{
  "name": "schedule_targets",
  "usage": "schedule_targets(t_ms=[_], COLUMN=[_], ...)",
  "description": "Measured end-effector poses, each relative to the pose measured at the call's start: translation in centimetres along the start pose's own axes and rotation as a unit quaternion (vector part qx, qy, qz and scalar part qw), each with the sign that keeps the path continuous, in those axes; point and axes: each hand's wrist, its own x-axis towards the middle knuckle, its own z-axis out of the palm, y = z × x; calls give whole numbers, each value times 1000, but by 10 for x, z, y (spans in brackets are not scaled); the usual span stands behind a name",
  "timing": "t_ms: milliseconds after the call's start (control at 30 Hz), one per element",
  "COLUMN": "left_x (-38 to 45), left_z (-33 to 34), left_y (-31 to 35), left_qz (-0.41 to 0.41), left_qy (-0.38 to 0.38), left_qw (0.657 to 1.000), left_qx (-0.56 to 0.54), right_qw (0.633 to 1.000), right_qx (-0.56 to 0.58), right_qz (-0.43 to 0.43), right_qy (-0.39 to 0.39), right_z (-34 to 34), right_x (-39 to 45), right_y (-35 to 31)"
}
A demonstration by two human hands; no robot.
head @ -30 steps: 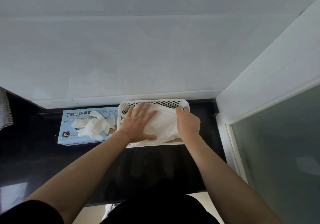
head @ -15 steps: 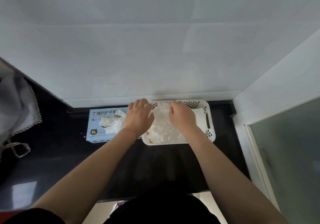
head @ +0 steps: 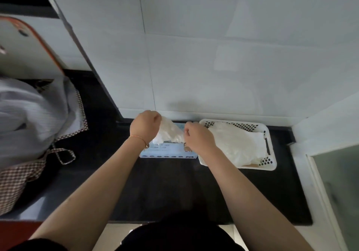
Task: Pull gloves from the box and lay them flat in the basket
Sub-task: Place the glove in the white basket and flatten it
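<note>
glove (head: 170,131): translucent white
box (head: 168,151): pale blue, dark print, row of small dark marks along front
basket (head: 269,162): white, round perforations showing dark
gloves in basket (head: 236,143): white
tabletop (head: 171,188): glossy black
cloth (head: 29,112): pale grey, brown-and-white checked border
wall (head: 213,56): white tile
wrist cord (head: 138,138): thin, orange

A single wide-angle view from a camera worn on the person's head, looking forward and steeply down over both forearms at a dark counter (head: 174,188) set against a pale tiled wall (head: 213,66). The lens sits close above the counter, its front edge at the bottom of frame, the wall filling the upper half beyond the counter's far edge. Straight lines bow towards the corners. There is only this one view, so nothing overlaps with another
</note>
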Motion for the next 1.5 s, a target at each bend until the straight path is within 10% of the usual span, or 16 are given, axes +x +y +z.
schedule_targets(t_ms=[233, 533, 833, 1067, 1300, 1400, 1500], left_x=[3, 8, 4, -13, -23, -24, -20], left_z=[-43, -69, -58, -34, -28, -29, -28], left_y=[18, 31, 32, 37, 47, 46, 39], left_qz=[5, 43, -163, -286, -267, -265, -202], left_qy=[5, -61, -86, -99, -150, -167, -97], left_qw=[952, 905, 806, 709, 664, 720, 878], left_qx=[-307, -420, -563, -637, -682, -620, -423], right_qw=[978, 954, 923, 959, 986, 973, 956], right_qx=[188, 294, 313, 282, 169, 222, 282], right_qz=[30, -16, 61, 36, -3, 32, 46], right_qy=[86, 63, 216, -5, 12, 56, 66], right_z=[-25, -58, -56, -54, -53, -58, -69], right_x=[3, -1, -7, -25, -29, -31, -32], right_y=[-21, -44, -54, -65, -53, -46, -43])
